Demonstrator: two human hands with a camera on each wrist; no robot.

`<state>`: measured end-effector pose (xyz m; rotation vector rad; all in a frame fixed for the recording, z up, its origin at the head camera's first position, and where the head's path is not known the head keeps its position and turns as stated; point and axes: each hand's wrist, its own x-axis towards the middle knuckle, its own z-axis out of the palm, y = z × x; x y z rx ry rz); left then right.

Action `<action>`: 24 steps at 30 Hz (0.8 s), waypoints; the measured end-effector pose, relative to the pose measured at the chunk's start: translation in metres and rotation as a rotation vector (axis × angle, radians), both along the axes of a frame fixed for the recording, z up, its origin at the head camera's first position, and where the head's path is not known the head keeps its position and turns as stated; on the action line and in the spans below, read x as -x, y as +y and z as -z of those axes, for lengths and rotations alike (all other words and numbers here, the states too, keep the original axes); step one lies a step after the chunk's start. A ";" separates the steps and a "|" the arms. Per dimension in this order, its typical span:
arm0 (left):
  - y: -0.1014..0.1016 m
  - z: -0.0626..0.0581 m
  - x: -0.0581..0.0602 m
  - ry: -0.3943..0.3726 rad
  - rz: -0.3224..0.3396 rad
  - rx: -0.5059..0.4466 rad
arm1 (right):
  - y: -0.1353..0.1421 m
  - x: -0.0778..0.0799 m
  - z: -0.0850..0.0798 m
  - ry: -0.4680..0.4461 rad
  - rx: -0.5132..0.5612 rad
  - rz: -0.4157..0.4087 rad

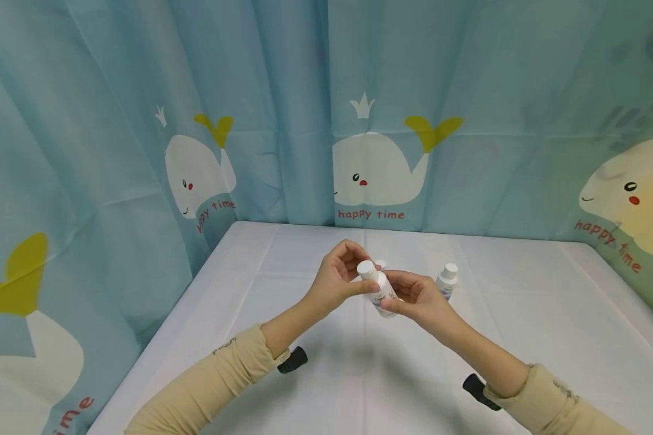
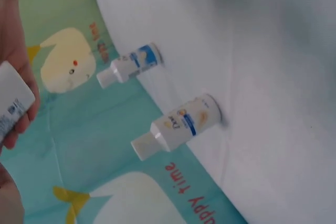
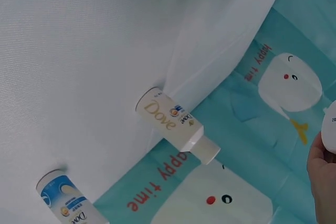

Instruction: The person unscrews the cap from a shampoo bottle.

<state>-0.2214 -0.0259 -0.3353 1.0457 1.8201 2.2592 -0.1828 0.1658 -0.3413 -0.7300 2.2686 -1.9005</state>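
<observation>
Both hands hold one small white bottle (image 1: 383,296) above the table, tilted with its cap up and toward the left. My left hand (image 1: 340,275) is at its upper end, thumb on the front just below the cap and fingers behind. Lower down, my right hand (image 1: 427,302) grips the body, its thumb across the front. Printed text shows on the bottle's side. In the right wrist view, only a sliver of the bottle (image 3: 329,129) and part of a hand (image 3: 323,174) show at the right edge.
Two more white capped bottles stand on the white table (image 1: 305,399): a Dove bottle (image 3: 165,119) behind the held one, and a blue-based bottle (image 1: 447,283) to the right. Black wrist-camera mounts (image 1: 292,360) sit under the forearms. A blue whale-print curtain (image 1: 294,121) surrounds the table.
</observation>
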 end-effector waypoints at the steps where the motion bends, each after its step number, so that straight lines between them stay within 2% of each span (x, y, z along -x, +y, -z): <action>1: -0.001 0.000 0.001 0.013 0.008 0.002 | 0.000 0.000 0.000 0.004 0.000 -0.004; 7: -0.005 -0.001 0.002 0.052 0.049 0.042 | 0.001 0.000 0.001 0.004 -0.025 0.013; 13: -0.012 -0.007 0.003 -0.017 0.124 0.032 | 0.003 0.002 -0.002 -0.005 -0.016 0.023; 16: -0.016 -0.010 0.006 -0.033 0.178 0.061 | 0.003 0.002 -0.003 -0.007 -0.008 0.024; 19: -0.020 -0.013 0.008 -0.019 0.227 0.102 | 0.003 0.002 -0.004 -0.018 -0.009 0.025; 24: -0.024 -0.012 0.011 0.042 0.266 0.146 | 0.003 0.001 -0.004 -0.038 -0.029 0.027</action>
